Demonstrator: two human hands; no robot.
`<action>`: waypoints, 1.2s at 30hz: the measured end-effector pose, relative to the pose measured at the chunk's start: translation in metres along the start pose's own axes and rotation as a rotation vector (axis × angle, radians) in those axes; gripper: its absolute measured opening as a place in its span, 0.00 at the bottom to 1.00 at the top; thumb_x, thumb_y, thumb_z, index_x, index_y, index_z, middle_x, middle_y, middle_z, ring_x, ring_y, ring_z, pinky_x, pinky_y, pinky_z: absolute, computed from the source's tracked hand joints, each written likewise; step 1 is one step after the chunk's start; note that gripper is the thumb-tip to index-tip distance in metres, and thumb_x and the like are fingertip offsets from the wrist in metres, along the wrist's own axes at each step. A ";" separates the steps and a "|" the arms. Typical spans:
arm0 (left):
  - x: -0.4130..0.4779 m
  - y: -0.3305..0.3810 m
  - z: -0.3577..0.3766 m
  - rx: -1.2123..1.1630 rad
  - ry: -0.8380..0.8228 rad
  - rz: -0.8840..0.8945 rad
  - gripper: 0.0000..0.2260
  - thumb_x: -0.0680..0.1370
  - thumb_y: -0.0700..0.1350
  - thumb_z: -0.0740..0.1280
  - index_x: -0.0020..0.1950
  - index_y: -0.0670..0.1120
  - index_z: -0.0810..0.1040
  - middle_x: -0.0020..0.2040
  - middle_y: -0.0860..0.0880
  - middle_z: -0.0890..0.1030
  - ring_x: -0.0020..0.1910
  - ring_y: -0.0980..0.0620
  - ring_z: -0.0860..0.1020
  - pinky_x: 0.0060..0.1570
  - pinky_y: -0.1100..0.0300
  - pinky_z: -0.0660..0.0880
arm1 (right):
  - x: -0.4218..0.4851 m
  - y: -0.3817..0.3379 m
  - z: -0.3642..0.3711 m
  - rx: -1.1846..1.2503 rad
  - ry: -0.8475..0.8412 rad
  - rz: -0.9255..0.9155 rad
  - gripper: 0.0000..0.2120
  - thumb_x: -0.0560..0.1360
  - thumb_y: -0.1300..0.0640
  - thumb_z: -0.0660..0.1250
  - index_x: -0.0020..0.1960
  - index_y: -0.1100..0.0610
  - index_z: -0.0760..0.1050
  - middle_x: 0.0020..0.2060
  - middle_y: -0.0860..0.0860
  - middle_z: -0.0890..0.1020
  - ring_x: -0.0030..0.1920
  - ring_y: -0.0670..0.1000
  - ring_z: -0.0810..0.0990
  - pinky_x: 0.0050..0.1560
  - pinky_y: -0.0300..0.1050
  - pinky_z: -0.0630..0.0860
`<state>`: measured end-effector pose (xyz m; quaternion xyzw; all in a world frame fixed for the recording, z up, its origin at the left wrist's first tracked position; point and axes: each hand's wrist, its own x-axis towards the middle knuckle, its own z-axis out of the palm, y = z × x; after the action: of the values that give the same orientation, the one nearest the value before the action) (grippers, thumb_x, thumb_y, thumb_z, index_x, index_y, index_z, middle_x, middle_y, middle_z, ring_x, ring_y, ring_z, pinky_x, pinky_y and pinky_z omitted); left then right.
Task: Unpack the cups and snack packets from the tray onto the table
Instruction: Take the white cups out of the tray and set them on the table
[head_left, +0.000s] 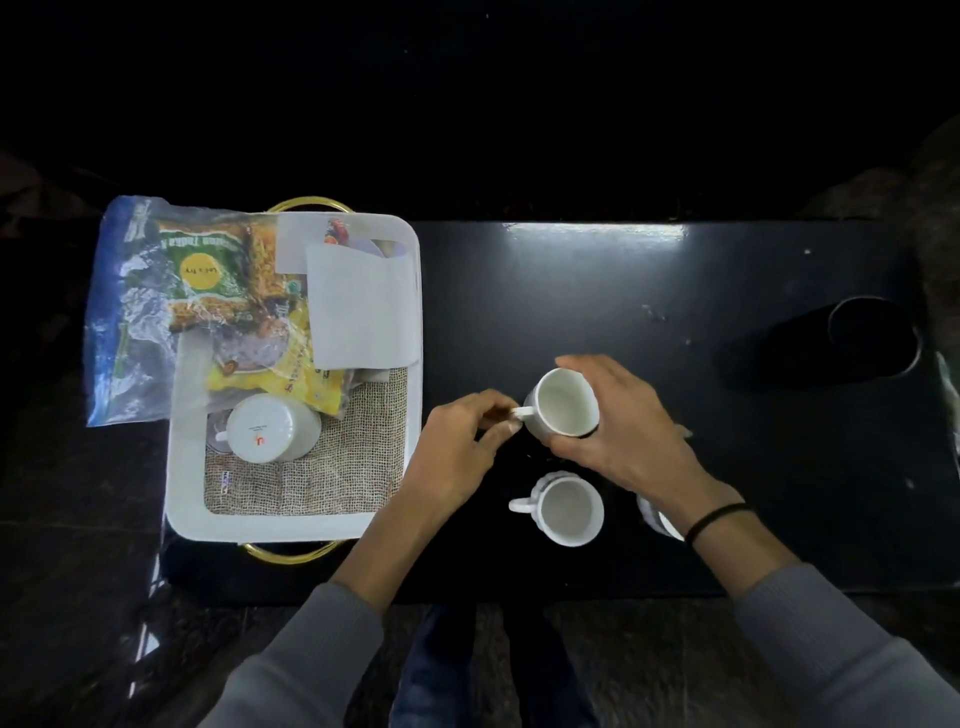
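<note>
Both hands on one cup, mid-desk (727, 415)

White tray (291, 530) at the desk's left end holds one upturned cup (267, 426), plus green and yellow snack packets (218, 265) in a clear bag (130, 312). Left hand (457, 447) pinches the held cup (563, 410) by its handle, right hand (623, 431) wraps its body. By the front edge stand an upright cup (569, 512) and a half-hidden cup (657, 517). So four cups total, with open desk toward the back edge.

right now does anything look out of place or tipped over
In the tray, the remaining cup sits base up, unlike the upright cup on the table. The clear bag of snack packets hangs over the tray's left rim. Nothing looks spilled.
</note>
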<state>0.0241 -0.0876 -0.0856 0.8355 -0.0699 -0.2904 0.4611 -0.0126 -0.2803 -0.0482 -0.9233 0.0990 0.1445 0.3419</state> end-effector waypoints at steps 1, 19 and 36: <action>-0.001 -0.002 0.001 0.004 -0.003 -0.011 0.06 0.79 0.41 0.70 0.55 0.46 0.83 0.48 0.51 0.85 0.48 0.57 0.83 0.50 0.51 0.82 | -0.001 0.001 0.003 -0.007 -0.002 -0.010 0.34 0.67 0.49 0.79 0.70 0.54 0.73 0.66 0.49 0.77 0.63 0.52 0.78 0.61 0.44 0.74; 0.000 -0.006 0.008 0.055 -0.009 -0.042 0.09 0.79 0.40 0.71 0.58 0.45 0.83 0.51 0.49 0.85 0.50 0.54 0.83 0.54 0.52 0.80 | 0.001 0.013 0.022 -0.169 -0.007 -0.062 0.36 0.65 0.51 0.79 0.69 0.51 0.69 0.64 0.47 0.73 0.62 0.53 0.74 0.57 0.49 0.76; -0.026 -0.008 -0.065 0.257 0.155 -0.024 0.13 0.78 0.49 0.71 0.62 0.54 0.79 0.61 0.56 0.79 0.57 0.53 0.78 0.53 0.55 0.77 | 0.028 -0.073 0.037 -0.061 -0.116 -0.298 0.20 0.73 0.50 0.75 0.63 0.50 0.77 0.61 0.42 0.77 0.63 0.45 0.73 0.62 0.45 0.75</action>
<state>0.0374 -0.0253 -0.0543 0.9083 -0.0606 -0.2193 0.3509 0.0265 -0.2037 -0.0400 -0.9278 -0.0632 0.1483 0.3364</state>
